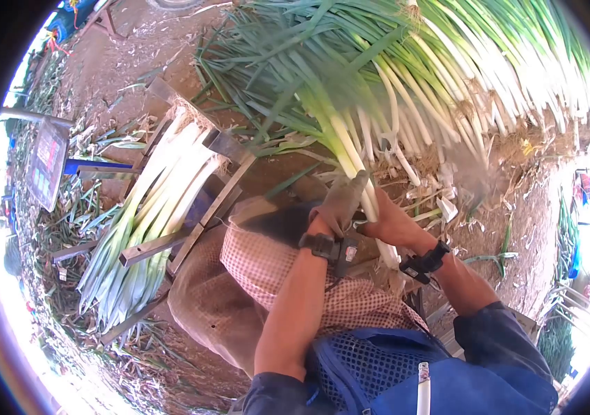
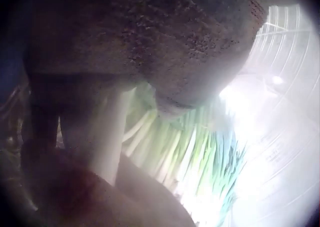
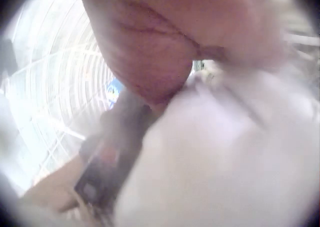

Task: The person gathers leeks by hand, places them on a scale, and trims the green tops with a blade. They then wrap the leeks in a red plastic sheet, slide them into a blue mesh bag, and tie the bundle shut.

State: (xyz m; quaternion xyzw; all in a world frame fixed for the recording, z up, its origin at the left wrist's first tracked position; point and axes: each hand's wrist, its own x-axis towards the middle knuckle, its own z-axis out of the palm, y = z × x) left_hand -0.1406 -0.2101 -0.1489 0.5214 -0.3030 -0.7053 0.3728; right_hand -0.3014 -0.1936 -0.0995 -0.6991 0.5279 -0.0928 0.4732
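A long green onion (image 1: 340,135) slants between both hands in the head view, its green leaves pointing away over the pile and its white end near the lap. My left hand (image 1: 336,207) grips the stalk with fingers wrapped round it. Just to the right and slightly lower, my right hand (image 1: 393,223) holds the white part. In the left wrist view the pale stalk (image 2: 112,132) passes under the left hand (image 2: 140,42). Close up and blurred, the white stem (image 3: 215,157) fills much of the right wrist view beside the right hand (image 3: 150,42).
A big pile of green onions (image 1: 440,76) lies ahead and to the right, roots toward me. On the left, a metal rack (image 1: 205,218) bears a bundle of cleaned green onions (image 1: 170,173). A scale display (image 1: 48,162) stands farther left. Leaf scraps litter the soil.
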